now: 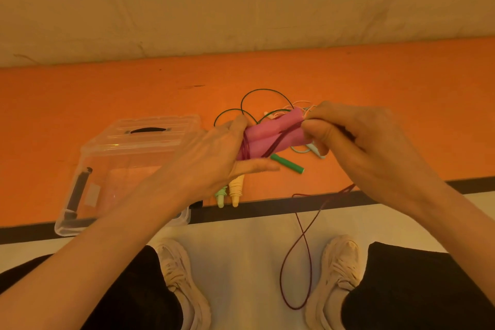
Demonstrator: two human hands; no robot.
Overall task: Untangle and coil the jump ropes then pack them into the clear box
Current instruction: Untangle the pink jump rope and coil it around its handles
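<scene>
Both hands hold a pair of pink foam jump-rope handles [270, 136] side by side above the orange table surface [134, 94]. The left hand [214, 158] grips their left end. The right hand [348, 136] pinches the dark red cord [300, 244], which wraps the handles and hangs down between the shoes. The clear plastic lidded box [112, 163] sits at left. A green foam handle [288, 164] lies beneath the hands.

Two pink handles [273, 136] lie side by side, wound with dark red cord [300, 249] trailing to the floor. Clear box [88, 169] sits left, lid on.
</scene>
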